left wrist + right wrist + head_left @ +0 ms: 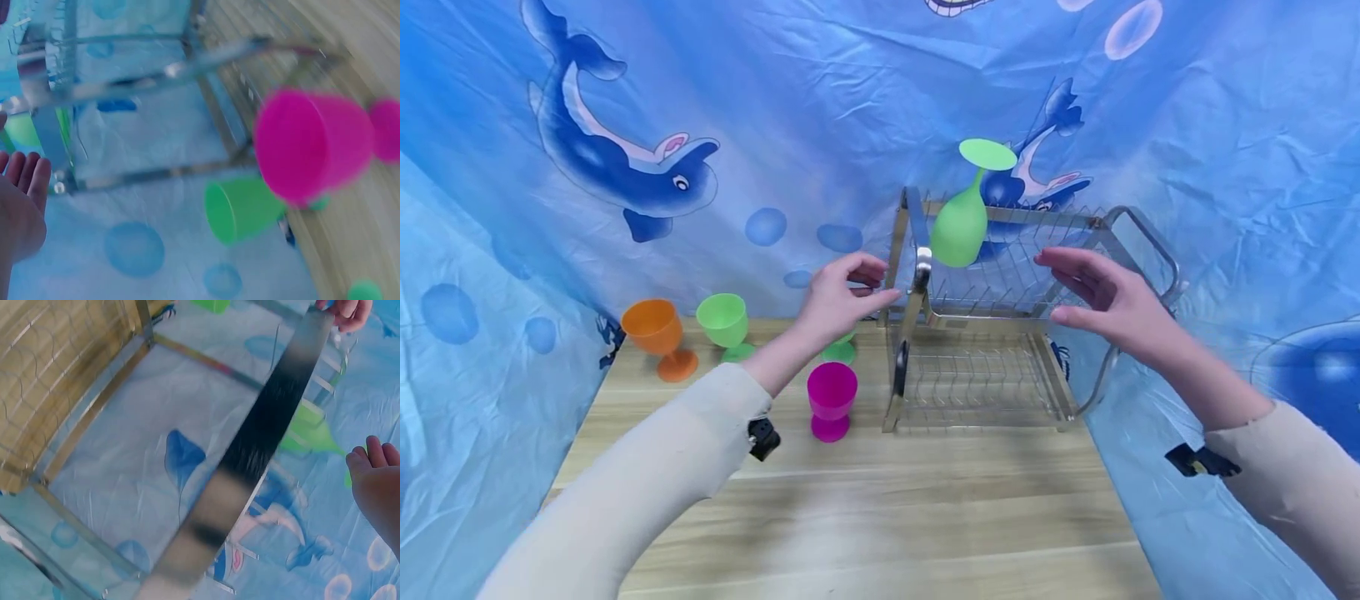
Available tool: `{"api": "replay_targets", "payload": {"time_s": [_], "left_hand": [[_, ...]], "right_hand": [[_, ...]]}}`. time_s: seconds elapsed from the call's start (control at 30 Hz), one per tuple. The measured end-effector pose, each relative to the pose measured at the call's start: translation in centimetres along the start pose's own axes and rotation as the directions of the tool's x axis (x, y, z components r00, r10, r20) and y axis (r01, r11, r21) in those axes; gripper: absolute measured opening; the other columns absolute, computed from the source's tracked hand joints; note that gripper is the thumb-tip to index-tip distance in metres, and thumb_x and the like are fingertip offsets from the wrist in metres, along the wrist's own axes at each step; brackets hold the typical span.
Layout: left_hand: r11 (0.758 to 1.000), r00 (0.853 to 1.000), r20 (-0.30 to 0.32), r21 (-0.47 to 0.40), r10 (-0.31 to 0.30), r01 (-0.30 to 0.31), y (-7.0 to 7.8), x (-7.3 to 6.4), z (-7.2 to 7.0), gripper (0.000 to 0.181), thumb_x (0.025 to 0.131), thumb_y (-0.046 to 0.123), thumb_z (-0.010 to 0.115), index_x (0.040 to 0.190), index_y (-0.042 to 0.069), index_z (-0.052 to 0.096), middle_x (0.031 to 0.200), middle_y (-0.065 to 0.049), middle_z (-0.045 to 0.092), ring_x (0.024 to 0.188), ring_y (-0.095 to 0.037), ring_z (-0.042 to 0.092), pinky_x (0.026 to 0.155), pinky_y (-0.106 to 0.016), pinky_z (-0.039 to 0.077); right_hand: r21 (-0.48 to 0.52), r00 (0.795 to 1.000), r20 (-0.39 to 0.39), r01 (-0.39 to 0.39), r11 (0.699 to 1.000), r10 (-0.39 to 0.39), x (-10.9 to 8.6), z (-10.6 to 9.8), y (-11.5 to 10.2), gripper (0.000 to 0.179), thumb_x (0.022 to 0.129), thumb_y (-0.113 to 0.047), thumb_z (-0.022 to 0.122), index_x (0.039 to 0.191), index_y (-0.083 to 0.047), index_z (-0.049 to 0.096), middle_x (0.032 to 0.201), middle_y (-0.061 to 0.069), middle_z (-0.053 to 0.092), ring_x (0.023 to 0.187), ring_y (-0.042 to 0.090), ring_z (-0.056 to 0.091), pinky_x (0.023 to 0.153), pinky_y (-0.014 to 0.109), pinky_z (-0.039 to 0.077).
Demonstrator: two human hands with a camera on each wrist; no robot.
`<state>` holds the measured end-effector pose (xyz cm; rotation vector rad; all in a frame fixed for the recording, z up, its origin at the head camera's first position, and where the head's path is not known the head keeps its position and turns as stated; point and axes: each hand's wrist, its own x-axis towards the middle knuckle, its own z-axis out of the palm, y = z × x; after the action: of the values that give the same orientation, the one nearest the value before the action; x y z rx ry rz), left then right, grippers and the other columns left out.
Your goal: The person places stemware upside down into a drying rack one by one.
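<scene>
A two-tier metal dish rack [992, 322] stands on the table. On its upper tier a light green goblet [961, 227] sits upside down, tilted, its round foot uppermost. My left hand [844, 293] is beside the rack's left upright, thumb and fingers apart and holding nothing. To the right of the green goblet my right hand [1101, 298] hovers with its fingers loosely extended, apart from the goblet. A magenta goblet [832, 390] stands upright on the table below the left hand. Another green goblet [838, 352] is mostly hidden behind that hand.
An orange goblet [653, 327] and a green goblet [722, 318] stand upright at the table's back left. The lower tier [970, 377] of the rack is close to the wooden tabletop [880, 508]. A blue dolphin-print curtain [820, 100] encloses the back and sides.
</scene>
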<state>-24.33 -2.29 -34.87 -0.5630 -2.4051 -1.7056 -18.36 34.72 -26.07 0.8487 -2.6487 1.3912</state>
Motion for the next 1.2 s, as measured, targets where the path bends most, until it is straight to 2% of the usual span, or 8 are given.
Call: {"api": "replay_targets", "payload": {"time_s": [0.17, 0.33, 0.43, 0.53, 0.67, 0.93, 1.07, 1.2], "left_hand": [[0.984, 0.988, 0.154, 0.175, -0.001, -0.026, -1.4, -1.5, -2.9, 0.055, 0.088, 0.028, 0.091, 0.135, 0.009, 0.069, 0.130, -0.008, 0.070, 0.119, -0.027, 0.068, 0.106, -0.041, 0.057], [0.943, 0.950, 0.312, 0.316, 0.002, -0.106, -3.6, -3.6, -5.2, 0.080, 0.082, 0.035, 0.095, 0.148, 0.007, 0.060, 0.144, -0.011, 0.064, 0.127, -0.033, 0.064, 0.109, -0.047, 0.055], [0.914, 0.932, 0.361, 0.386, -0.024, -0.126, -5.1, -4.8, -5.9, 0.091, 0.078, 0.042, 0.096, 0.153, 0.010, 0.057, 0.144, -0.010, 0.062, 0.128, -0.032, 0.063, 0.106, -0.051, 0.055], [0.900, 0.924, 0.378, 0.420, -0.056, -0.117, -6.6, -5.7, -6.2, 0.096, 0.076, 0.047, 0.097, 0.155, 0.013, 0.055, 0.144, -0.009, 0.061, 0.130, -0.032, 0.061, 0.106, -0.055, 0.054], [0.903, 0.918, 0.390, 0.417, -0.075, -0.103, -8.6, -6.9, -6.4, 0.102, 0.073, 0.051, 0.097, 0.156, 0.012, 0.053, 0.149, -0.012, 0.058, 0.134, -0.035, 0.058, 0.108, -0.059, 0.052], [0.941, 0.931, 0.354, 0.336, -0.091, -0.036, -12.6, -8.9, -5.5, 0.111, 0.070, 0.042, 0.102, 0.160, 0.009, 0.046, 0.153, -0.012, 0.054, 0.137, -0.038, 0.055, 0.113, -0.057, 0.050], [0.950, 0.930, 0.351, 0.311, -0.111, -0.004, -13.9, -9.4, -4.7, 0.114, 0.069, 0.045, 0.101, 0.161, 0.009, 0.044, 0.156, -0.014, 0.052, 0.139, -0.039, 0.053, 0.113, -0.058, 0.049], [0.955, 0.935, 0.338, 0.296, -0.103, -0.002, -14.7, -9.6, -3.8, 0.113, 0.070, 0.046, 0.100, 0.161, 0.007, 0.044, 0.156, -0.017, 0.052, 0.137, -0.042, 0.054, 0.111, -0.061, 0.049]], "right_hand": [[0.092, 0.997, 0.025, 0.067, 0.994, -0.070, -1.6, 1.8, 0.0, 0.074, 0.089, 0.019, 0.071, 0.157, 0.001, 0.046, 0.158, 0.009, 0.054, 0.148, 0.010, 0.048, 0.119, 0.017, 0.038], [0.164, 0.991, 0.060, 0.108, 0.981, -0.119, -2.7, 3.5, -0.1, 0.077, 0.087, 0.019, 0.073, 0.157, 0.004, 0.045, 0.159, 0.009, 0.053, 0.149, 0.011, 0.047, 0.121, 0.019, 0.037], [0.190, 0.987, 0.084, 0.118, 0.975, -0.136, -3.4, 4.3, -0.1, 0.078, 0.086, 0.020, 0.073, 0.157, 0.004, 0.044, 0.159, 0.010, 0.053, 0.149, 0.012, 0.047, 0.122, 0.020, 0.036], [0.196, 0.985, 0.103, 0.113, 0.974, -0.135, -4.1, 5.3, 0.1, 0.079, 0.085, 0.020, 0.073, 0.157, 0.005, 0.045, 0.159, 0.012, 0.053, 0.149, 0.014, 0.048, 0.122, 0.022, 0.036], [0.213, 0.985, 0.136, 0.079, 0.974, -0.110, -4.8, 6.9, 0.8, 0.077, 0.087, 0.016, 0.075, 0.157, 0.003, 0.046, 0.158, 0.014, 0.053, 0.149, 0.015, 0.048, 0.122, 0.023, 0.037], [0.265, 0.982, 0.183, 0.003, 0.964, -0.054, -6.1, 10.3, 3.4, 0.072, 0.090, 0.009, 0.076, 0.156, 0.004, 0.046, 0.156, 0.031, 0.049, 0.147, 0.011, 0.049, 0.121, 0.023, 0.038], [0.249, 0.981, 0.195, -0.059, 0.967, 0.010, -6.5, 12.2, 5.0, 0.071, 0.093, 0.001, 0.079, 0.156, 0.001, 0.047, 0.157, 0.027, 0.050, 0.147, 0.008, 0.048, 0.121, 0.021, 0.038], [0.219, 0.977, 0.206, -0.102, 0.970, 0.056, -6.6, 13.8, 6.8, 0.071, 0.094, -0.008, 0.082, 0.156, -0.003, 0.049, 0.158, 0.023, 0.051, 0.149, 0.019, 0.047, 0.120, 0.020, 0.038]]}}
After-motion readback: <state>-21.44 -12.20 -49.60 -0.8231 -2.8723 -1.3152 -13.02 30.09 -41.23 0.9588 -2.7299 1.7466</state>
